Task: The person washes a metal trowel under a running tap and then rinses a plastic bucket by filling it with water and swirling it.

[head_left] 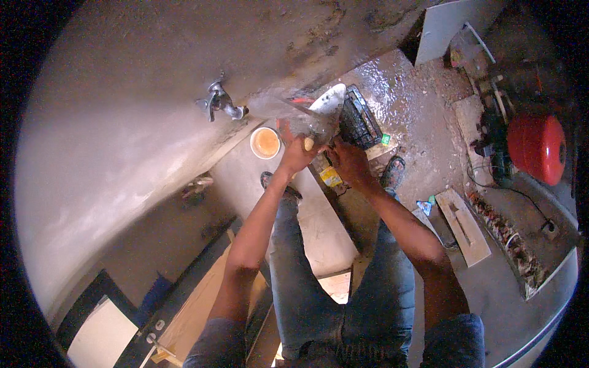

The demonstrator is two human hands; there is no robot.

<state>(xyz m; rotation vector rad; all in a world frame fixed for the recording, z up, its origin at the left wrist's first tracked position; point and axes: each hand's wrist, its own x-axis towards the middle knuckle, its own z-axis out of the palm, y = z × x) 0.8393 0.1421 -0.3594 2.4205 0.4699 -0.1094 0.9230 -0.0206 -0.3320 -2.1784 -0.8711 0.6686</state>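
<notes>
My left hand (296,158) is closed around a tool with a pale, rounded handle (308,144). A blurred grey, flat part (317,127) lies just beyond my hands; I cannot tell whether it belongs to that tool. My right hand (351,162) is beside it with the fingers curled in, and what they hold is hidden. Left of my left hand stands a white bucket (253,143) with orange-brown contents. Past the hands are a white, rounded piece (331,100) and a black plastic crate (361,118). A yellow packet (330,177) lies below my right hand.
A metal tap (219,102) juts from the wall at the left. Wet floor (392,80) shines at the far side. On the right are a wooden float (463,227), a debris-filled trough (506,245) and a large red rounded object (537,149). My feet flank the work spot.
</notes>
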